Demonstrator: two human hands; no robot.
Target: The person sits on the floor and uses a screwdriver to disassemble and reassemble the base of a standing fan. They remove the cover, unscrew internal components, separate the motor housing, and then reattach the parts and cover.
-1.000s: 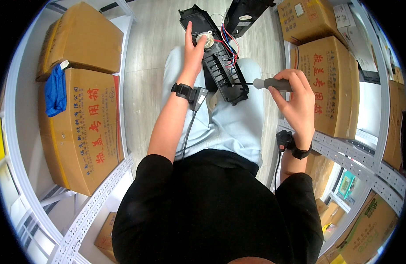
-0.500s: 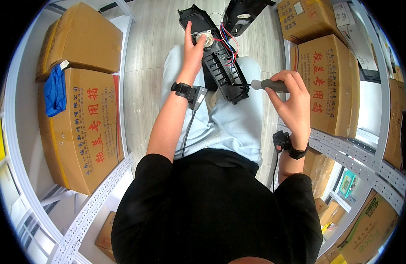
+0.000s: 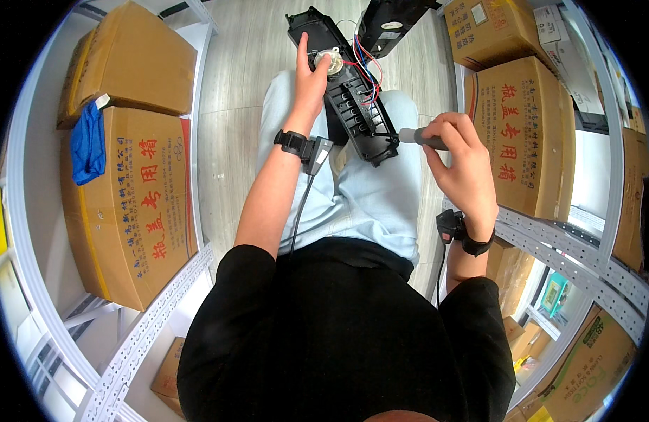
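My left hand (image 3: 309, 88) grips a long black plastic panel (image 3: 372, 146) above my knees, thumb on its round clear component (image 3: 332, 61), index finger stretched along its edge. A row of small black parts runs down the panel's middle. Red, blue and white wires (image 3: 372, 74) run from it toward a larger black housing (image 3: 391, 24) at the top. My right hand (image 3: 465, 165) holds a grey-handled screwdriver (image 3: 412, 136) sideways, its dark shaft reaching the panel's lower right edge.
White shelving racks (image 3: 609, 232) flank me, holding cardboard boxes (image 3: 127, 225) on both sides. A blue cloth (image 3: 87, 144) hangs on a left box. A teal object (image 3: 554, 292) sits low at the right. Beneath my legs (image 3: 377, 197) is a grey floor (image 3: 233, 49).
My right hand has moved slightly left with the screwdriver, its fingers now further forward and more curled on the handle. My left hand and the panel are nearly unchanged.
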